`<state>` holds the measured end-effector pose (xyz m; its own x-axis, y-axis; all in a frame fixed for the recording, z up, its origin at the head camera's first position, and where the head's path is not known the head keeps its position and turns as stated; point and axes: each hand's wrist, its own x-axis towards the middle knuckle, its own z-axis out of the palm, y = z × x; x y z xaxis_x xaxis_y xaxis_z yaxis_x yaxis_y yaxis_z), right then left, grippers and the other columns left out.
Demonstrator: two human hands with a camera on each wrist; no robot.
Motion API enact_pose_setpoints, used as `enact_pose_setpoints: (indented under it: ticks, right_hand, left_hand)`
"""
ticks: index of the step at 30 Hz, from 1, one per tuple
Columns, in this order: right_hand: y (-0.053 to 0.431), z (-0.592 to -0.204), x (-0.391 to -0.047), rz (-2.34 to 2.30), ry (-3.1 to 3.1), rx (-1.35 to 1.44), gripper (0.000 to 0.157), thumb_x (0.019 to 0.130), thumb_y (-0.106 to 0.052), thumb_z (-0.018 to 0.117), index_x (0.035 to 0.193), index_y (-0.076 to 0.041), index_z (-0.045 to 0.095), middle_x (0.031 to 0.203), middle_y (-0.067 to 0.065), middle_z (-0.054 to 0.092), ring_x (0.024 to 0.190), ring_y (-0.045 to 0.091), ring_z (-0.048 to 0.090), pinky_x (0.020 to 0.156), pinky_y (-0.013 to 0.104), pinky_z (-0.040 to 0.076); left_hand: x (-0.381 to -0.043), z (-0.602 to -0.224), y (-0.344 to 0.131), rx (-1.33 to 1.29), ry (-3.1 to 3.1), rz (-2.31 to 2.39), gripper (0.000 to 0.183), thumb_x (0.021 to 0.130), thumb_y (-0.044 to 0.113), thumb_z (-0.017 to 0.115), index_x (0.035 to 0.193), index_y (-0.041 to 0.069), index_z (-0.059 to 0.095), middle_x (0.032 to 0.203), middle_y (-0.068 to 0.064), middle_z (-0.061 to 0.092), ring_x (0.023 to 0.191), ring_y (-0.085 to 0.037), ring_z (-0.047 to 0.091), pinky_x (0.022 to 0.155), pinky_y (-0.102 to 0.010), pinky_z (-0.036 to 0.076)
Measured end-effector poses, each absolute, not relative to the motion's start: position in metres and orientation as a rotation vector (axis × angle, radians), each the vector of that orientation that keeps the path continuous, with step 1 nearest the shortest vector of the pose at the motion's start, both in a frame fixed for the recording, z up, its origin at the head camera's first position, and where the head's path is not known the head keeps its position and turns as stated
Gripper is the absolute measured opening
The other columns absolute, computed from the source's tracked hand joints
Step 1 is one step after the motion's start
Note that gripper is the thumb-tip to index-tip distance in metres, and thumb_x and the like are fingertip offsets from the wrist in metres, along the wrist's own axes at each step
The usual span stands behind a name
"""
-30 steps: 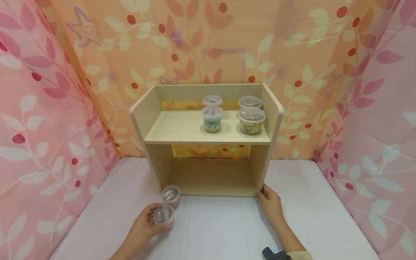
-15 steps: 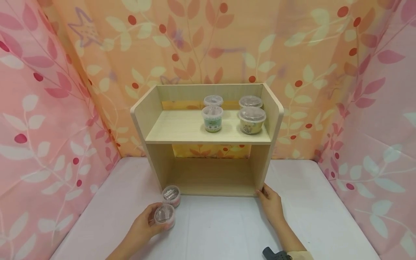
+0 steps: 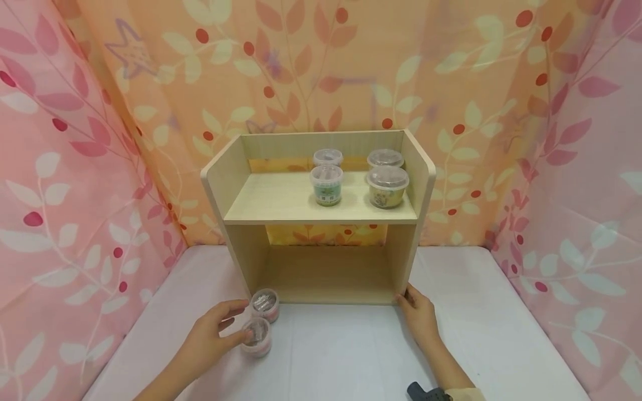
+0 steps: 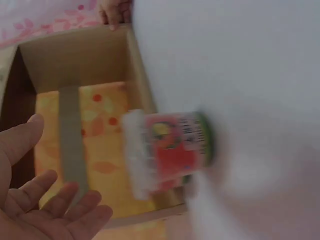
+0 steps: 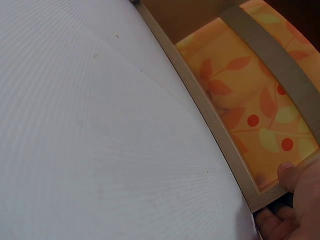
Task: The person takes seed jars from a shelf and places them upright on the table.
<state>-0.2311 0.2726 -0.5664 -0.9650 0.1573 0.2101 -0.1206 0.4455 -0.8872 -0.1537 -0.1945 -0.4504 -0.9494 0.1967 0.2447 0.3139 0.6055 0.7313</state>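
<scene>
My left hand [image 3: 210,337] has its fingers spread beside a small round plastic tub [image 3: 257,344] with a clear lid. In the left wrist view the hand [image 4: 50,197] is apart from the tub [image 4: 175,147], which shows a red fruit label, blurred. A second such tub [image 3: 264,305] stands just behind, by the lower left front corner of the wooden shelf [image 3: 273,195]. At the shelf's lower right front corner, my right hand [image 3: 418,320] grips the side panel. The right wrist view shows the thumb [image 5: 287,177] on the panel's inner side, other fingers outside.
On the upper shelf board stand a green-labelled tub [image 3: 327,189] and a yellowish lidded bowl [image 3: 388,192], each with a similar one behind. A white cloth [image 3: 326,356] covers the table. Patterned curtains [image 3: 301,67] enclose the back and sides.
My left hand has let go of the front tub, opened its fingers and drawn back slightly to the left. The tub stays by the other one. My right hand stays on the shelf.
</scene>
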Motion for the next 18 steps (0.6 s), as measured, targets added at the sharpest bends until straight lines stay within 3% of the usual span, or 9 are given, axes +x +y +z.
enact_pose_setpoints:
  ticks: [8, 18]
  right_hand:
    - [0.272, -0.566, -0.231, 1.519, -2.434, -0.036, 0.053, 0.101, -0.018, 0.067, 0.146, 0.005, 0.050, 0.140, 0.026, 0.058, 0.130, 0.038, 0.058, 0.102, 0.041, 0.052]
    - [0.273, -0.566, -0.232, 1.494, -2.435, -0.019, 0.053, 0.101, -0.017, 0.067, 0.146, 0.006, 0.050, 0.139, 0.026, 0.058, 0.129, 0.038, 0.058, 0.101, 0.041, 0.052]
  left_hand:
    - [-0.161, -0.380, -0.179, -0.663, -2.598, -1.378, 0.052, 0.085, 0.024, 0.085, 0.131, 0.014, 0.065, 0.131, 0.000, 0.067, 0.123, -0.016, 0.063, 0.103, -0.033, 0.053]
    - [-0.181, -0.311, -0.149, -0.794, -2.506, -1.620, 0.051, 0.088, 0.011, 0.082, 0.134, 0.006, 0.060, 0.131, -0.010, 0.066, 0.121, -0.024, 0.067, 0.097, -0.023, 0.055]
